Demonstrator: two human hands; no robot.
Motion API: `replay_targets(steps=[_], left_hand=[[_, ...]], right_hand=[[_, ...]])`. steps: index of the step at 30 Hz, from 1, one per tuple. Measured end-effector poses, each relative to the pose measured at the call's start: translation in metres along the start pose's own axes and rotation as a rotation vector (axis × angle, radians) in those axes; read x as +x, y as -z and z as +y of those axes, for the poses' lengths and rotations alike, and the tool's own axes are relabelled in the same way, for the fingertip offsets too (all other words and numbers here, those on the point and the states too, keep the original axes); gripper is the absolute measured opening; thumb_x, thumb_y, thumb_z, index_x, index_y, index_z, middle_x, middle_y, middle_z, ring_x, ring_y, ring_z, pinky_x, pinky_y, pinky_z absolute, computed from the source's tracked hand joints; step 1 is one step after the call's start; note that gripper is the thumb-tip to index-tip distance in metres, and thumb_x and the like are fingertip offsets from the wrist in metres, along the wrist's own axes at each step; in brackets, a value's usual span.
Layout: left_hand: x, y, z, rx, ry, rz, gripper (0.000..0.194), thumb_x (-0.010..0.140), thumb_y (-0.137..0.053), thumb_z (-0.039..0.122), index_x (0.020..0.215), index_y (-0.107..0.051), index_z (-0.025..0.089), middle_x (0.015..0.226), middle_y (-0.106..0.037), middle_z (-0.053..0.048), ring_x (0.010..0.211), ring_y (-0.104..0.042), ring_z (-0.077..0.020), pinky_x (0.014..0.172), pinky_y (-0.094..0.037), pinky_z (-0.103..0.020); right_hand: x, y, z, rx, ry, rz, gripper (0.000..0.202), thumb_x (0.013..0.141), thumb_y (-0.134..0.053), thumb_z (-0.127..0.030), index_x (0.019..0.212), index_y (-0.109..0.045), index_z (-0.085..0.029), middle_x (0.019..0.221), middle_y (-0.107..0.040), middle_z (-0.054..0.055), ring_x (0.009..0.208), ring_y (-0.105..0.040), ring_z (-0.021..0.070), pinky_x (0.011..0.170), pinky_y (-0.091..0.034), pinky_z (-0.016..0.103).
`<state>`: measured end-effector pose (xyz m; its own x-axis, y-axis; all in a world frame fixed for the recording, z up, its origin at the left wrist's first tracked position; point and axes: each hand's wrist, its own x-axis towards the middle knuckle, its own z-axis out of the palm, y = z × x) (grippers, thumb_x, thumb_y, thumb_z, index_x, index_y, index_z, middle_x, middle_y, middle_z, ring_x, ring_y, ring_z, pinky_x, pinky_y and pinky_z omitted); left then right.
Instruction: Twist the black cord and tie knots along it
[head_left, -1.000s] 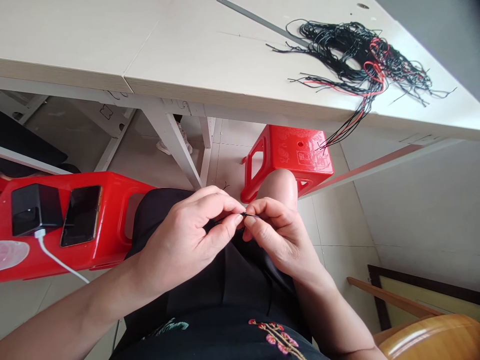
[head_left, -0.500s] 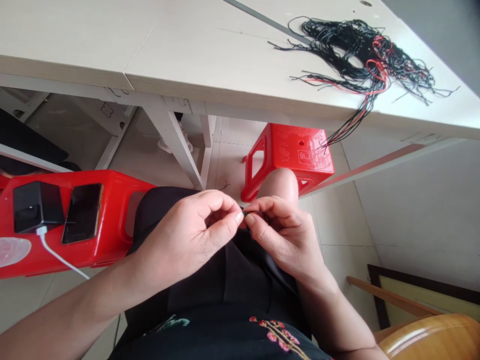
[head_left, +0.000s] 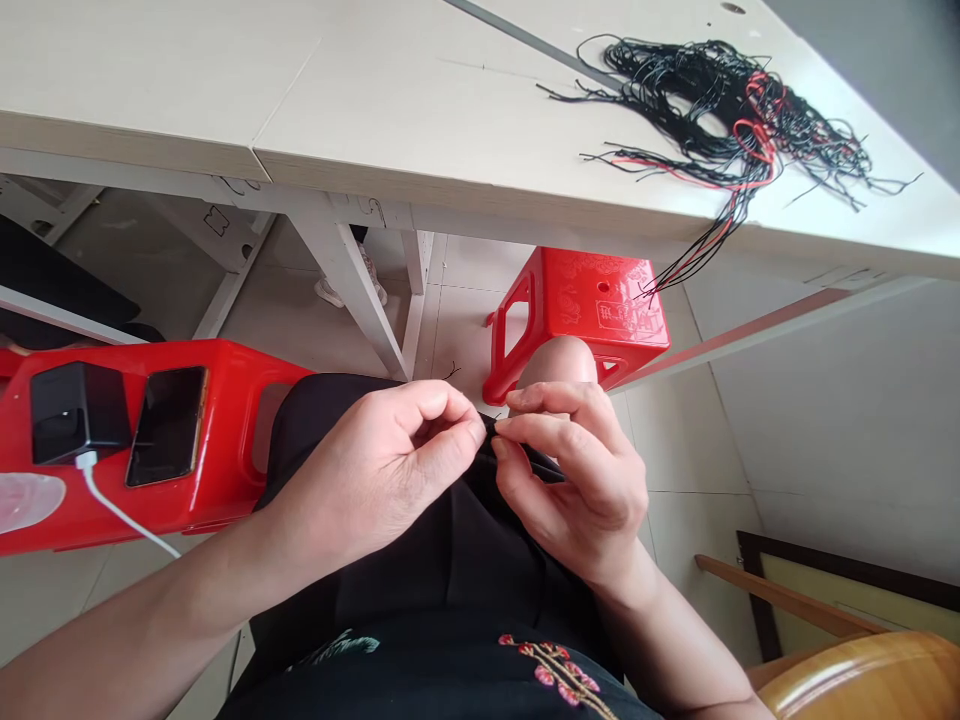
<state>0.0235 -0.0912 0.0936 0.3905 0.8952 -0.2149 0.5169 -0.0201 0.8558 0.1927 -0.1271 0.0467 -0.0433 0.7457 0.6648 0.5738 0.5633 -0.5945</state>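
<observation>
Above my lap my two hands meet, fingertips nearly touching. My left hand (head_left: 397, 465) is closed, thumb and forefinger pinched on a thin black cord (head_left: 490, 424), most of which is hidden by the fingers and lost against the dark clothing. Close beside it, my right hand (head_left: 574, 470) has its thumb and a fingertip drawn together at the same cord, with another finger raised above. A bundle of black cords (head_left: 675, 110), with a few red ones among them, lies on the table, some ends hanging over its front edge.
The pale table (head_left: 420, 130) spans the far side. Beyond my knee stands a red plastic stool (head_left: 600, 300). To the left, a red stool (head_left: 225, 420) carries a phone (head_left: 166, 425) and a black box (head_left: 79, 412) with a white cable. A wooden chair (head_left: 862, 680) is at lower right.
My right hand has shifted its grip: its fingers have lifted and spread a little, and the cord loop at them no longer shows. My left hand stays in place.
</observation>
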Motion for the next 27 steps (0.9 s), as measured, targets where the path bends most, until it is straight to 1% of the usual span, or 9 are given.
replay_targets(steps=[4,7,10,14,16,22,27], left_hand=[[-0.001,-0.002,0.000,-0.016,-0.022,0.038,0.022,0.089,-0.054,0.027,0.069,-0.059,0.019,0.062,-0.056,0.006,0.057,-0.050,-0.0076,0.053,-0.042,-0.017],[-0.001,-0.004,0.001,-0.036,-0.052,0.051,0.020,0.089,-0.054,0.024,0.071,-0.060,0.019,0.064,-0.057,0.006,0.059,-0.051,-0.0072,0.054,-0.042,-0.017],[-0.001,-0.004,0.002,-0.023,-0.085,0.066,0.019,0.088,-0.055,0.021,0.070,-0.060,0.019,0.066,-0.058,0.006,0.060,-0.052,-0.0067,0.055,-0.043,-0.016],[-0.001,-0.005,0.002,0.027,-0.155,0.088,0.018,0.088,-0.055,0.017,0.070,-0.060,0.019,0.070,-0.059,0.006,0.065,-0.054,-0.0060,0.060,-0.044,-0.015],[-0.001,-0.006,0.000,0.046,-0.189,0.095,0.018,0.088,-0.054,0.015,0.070,-0.060,0.018,0.071,-0.058,0.005,0.067,-0.055,-0.0057,0.063,-0.044,-0.015],[-0.001,-0.008,-0.003,0.071,-0.251,0.108,0.018,0.088,-0.054,0.013,0.073,-0.062,0.018,0.073,-0.058,0.005,0.070,-0.056,-0.0060,0.066,-0.046,-0.015],[-0.002,-0.008,-0.004,0.106,-0.313,0.116,0.017,0.088,-0.054,0.012,0.075,-0.064,0.017,0.074,-0.059,0.004,0.069,-0.057,-0.0058,0.065,-0.046,-0.014]], right_hand=[[-0.001,-0.002,-0.004,-0.091,0.041,0.045,0.027,0.077,-0.065,-0.003,0.094,-0.060,-0.024,0.084,-0.065,0.003,0.075,-0.062,0.0180,0.070,-0.047,0.038],[-0.002,-0.005,-0.007,-0.127,0.059,0.046,0.027,0.076,-0.066,-0.004,0.092,-0.058,-0.024,0.082,-0.069,0.003,0.071,-0.062,0.0179,0.070,-0.045,0.038],[-0.002,-0.008,-0.008,-0.177,0.073,0.048,0.025,0.078,-0.067,-0.005,0.091,-0.058,-0.024,0.083,-0.071,0.003,0.071,-0.063,0.0176,0.071,-0.047,0.038],[-0.002,-0.013,-0.007,-0.219,0.103,0.145,0.020,0.078,-0.068,-0.004,0.087,-0.059,-0.020,0.078,-0.072,0.005,0.069,-0.065,0.0173,0.070,-0.050,0.037],[-0.002,-0.014,-0.007,-0.222,0.106,0.170,0.019,0.077,-0.069,-0.003,0.085,-0.060,-0.017,0.076,-0.071,0.006,0.069,-0.065,0.0179,0.070,-0.050,0.037],[0.000,-0.013,-0.008,-0.253,0.089,0.152,0.019,0.076,-0.068,-0.002,0.082,-0.059,-0.017,0.074,-0.070,0.005,0.067,-0.063,0.0169,0.071,-0.049,0.037],[0.003,-0.013,-0.008,-0.268,0.067,0.105,0.021,0.078,-0.060,-0.001,0.075,-0.052,-0.020,0.067,-0.065,0.002,0.062,-0.054,0.0144,0.066,-0.044,0.034]])
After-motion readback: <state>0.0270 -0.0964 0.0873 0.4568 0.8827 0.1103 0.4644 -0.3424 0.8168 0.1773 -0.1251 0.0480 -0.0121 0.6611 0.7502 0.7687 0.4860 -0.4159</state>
